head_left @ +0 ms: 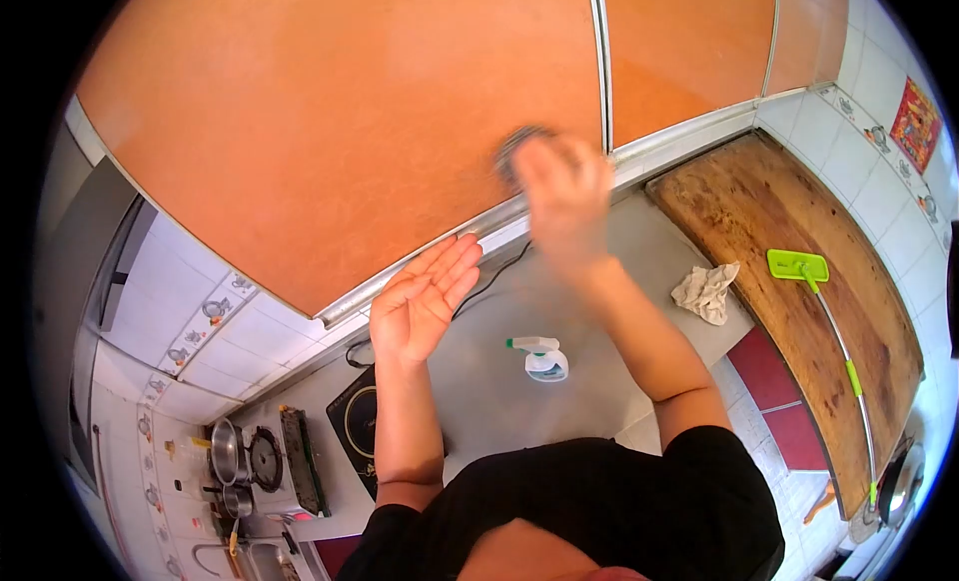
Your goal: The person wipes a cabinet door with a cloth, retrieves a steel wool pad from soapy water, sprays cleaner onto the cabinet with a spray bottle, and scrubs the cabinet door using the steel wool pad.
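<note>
My right hand (pixel 567 203), blurred by motion, is closed on a dark grey scouring pad (pixel 516 153). The pad lies against the lower right part of a large orange cabinet door (pixel 330 121), close to the door's metal edge. Lower and to the left, my left hand (pixel 420 306) is held palm up with its fingers stretched out, and nothing is in it. Its fingertips are near the cabinet's bottom rail (pixel 479 224). Below both hands, a spray bottle (pixel 545 364) with a green-and-white head is on the grey counter (pixel 599 381).
A crumpled cloth (pixel 706 293) lies at the counter's right. Beyond it, a flat mop with a green head (pixel 799 265) rests on a large wooden board (pixel 734 196). At left are a black cooktop (pixel 345 421), a stove (pixel 290 461) and metal pots (pixel 228 451). A black cable crosses behind my left hand.
</note>
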`<action>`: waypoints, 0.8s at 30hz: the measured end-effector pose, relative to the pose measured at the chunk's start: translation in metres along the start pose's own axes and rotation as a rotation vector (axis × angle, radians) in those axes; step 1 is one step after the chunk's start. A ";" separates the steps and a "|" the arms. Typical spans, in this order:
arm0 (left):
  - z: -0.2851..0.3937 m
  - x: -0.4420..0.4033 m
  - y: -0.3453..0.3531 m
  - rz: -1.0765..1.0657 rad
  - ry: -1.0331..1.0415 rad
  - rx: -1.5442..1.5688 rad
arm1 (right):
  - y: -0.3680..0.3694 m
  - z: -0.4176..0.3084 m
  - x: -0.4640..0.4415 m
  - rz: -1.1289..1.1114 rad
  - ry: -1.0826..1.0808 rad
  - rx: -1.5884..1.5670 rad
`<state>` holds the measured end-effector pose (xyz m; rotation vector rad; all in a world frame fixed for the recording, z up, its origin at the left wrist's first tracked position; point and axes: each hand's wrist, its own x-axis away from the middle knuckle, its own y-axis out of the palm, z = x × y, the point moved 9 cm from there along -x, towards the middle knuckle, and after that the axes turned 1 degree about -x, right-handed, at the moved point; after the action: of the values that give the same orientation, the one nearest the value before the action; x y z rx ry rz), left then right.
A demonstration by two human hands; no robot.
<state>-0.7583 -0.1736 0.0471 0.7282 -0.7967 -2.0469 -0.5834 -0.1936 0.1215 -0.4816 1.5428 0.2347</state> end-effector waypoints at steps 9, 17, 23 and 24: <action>0.000 0.002 -0.003 0.021 0.004 -0.031 | 0.010 -0.003 0.005 -0.092 0.009 0.137; -0.015 0.003 -0.003 0.080 0.086 -0.487 | 0.024 0.056 0.091 0.026 1.038 -1.267; -0.060 -0.010 0.007 0.109 0.300 -0.989 | 0.043 0.015 0.138 -0.189 1.321 -1.651; -0.063 -0.012 0.005 0.136 0.297 -1.007 | 0.045 0.013 0.143 -0.233 1.328 -1.636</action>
<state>-0.7049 -0.1836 0.0131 0.3505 0.3622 -1.8297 -0.5871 -0.1702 -0.0273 -2.4469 2.2012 1.1776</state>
